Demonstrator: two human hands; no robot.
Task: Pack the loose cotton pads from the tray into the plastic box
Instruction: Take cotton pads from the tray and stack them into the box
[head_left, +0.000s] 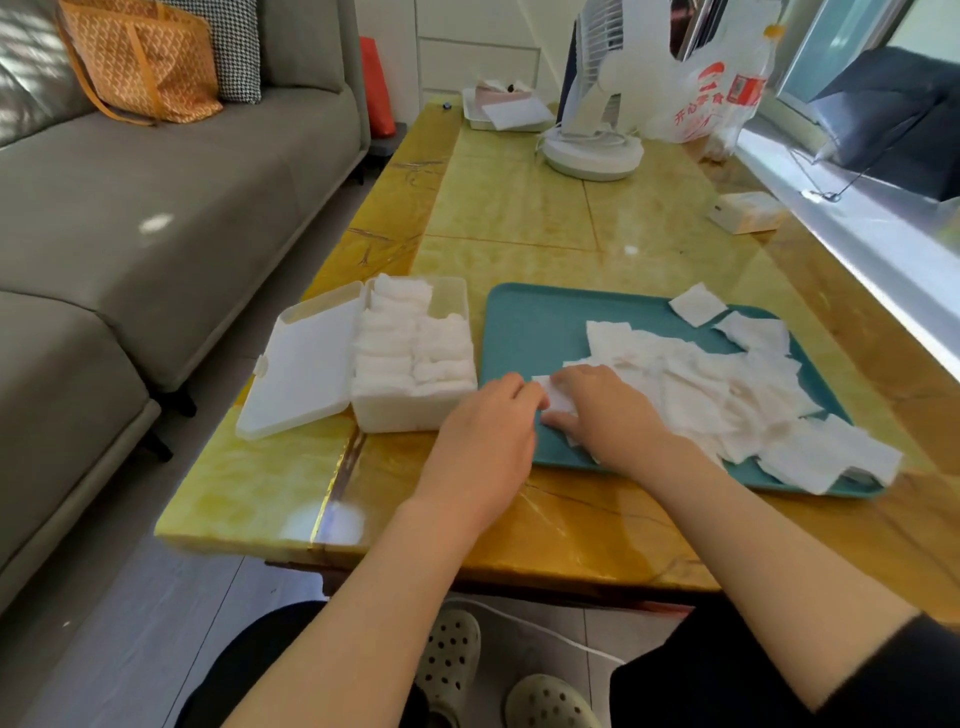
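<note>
A teal tray (535, 322) lies on the yellow table and holds a heap of loose white cotton pads (727, 389) on its right half. Left of it stands a white plastic box (415, 410), its lid (306, 364) hinged open to the left, with several folded pads (410, 343) packed inside. My left hand (483, 441) and my right hand (608, 410) meet at the tray's near left corner. Together they pinch one white pad (556, 397) between their fingertips. My right hand rests partly on the pile.
A white desk fan (592, 145) stands at the back of the table, with a plastic bag (711, 98) and a small white tray (498, 117) near it. A small box (748, 210) lies by the window sill on the right. A grey sofa runs along the left.
</note>
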